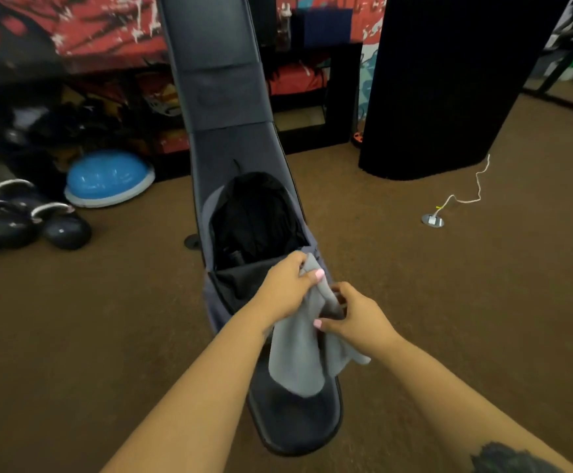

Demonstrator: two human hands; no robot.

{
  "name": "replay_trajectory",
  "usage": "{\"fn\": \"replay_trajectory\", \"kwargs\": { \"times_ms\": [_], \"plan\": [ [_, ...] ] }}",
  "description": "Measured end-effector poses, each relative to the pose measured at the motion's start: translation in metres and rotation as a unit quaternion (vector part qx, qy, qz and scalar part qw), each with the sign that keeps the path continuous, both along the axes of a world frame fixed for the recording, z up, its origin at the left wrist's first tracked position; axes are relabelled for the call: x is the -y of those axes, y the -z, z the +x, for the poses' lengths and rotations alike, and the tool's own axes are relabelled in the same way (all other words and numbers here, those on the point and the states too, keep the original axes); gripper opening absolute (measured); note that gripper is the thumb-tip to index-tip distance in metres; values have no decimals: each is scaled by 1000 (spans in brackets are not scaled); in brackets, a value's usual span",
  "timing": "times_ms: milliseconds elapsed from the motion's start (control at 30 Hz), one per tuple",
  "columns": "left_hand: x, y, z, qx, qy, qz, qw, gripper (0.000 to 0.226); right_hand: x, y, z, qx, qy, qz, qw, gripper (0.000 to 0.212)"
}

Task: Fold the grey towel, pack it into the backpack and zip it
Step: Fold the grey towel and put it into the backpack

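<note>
A grey towel (304,356) hangs bunched between both hands over the near end of a padded bench (295,425). My left hand (287,288) pinches its upper edge, and my right hand (356,319) grips a fold just below and to the right. A black backpack (254,220) lies on the bench just beyond the hands, its top unzipped and its dark inside showing. The towel's lower part drapes down onto the bench seat.
The bench stands on brown carpet (107,336), its backrest rising away from me. Kettlebells (63,227) and a blue balance dome (107,180) sit at the left. A tall black object (449,90) stands at the right, with a floor outlet and cord (433,220).
</note>
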State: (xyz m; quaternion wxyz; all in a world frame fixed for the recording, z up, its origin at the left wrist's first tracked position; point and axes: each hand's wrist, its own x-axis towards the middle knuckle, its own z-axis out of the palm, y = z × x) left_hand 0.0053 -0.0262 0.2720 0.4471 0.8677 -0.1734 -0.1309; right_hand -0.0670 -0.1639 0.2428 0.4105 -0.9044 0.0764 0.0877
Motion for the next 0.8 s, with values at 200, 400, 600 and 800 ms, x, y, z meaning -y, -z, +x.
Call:
{"fn": "replay_trajectory", "kwargs": {
  "times_ms": [200,400,600,800],
  "plan": [
    [-16,-133,14,80,-48,-60,994,10,5,-88,5,45,62,10,997,75],
    [-31,-240,23,146,-102,-87,980,15,4,-150,12,-105,153,139,973,71],
    [-52,-304,34,175,-144,-97,969,25,-11,-195,36,-105,151,366,912,64],
    [-79,-328,44,186,-206,-115,954,29,-20,-228,63,-20,184,429,884,32]
  ]
}}
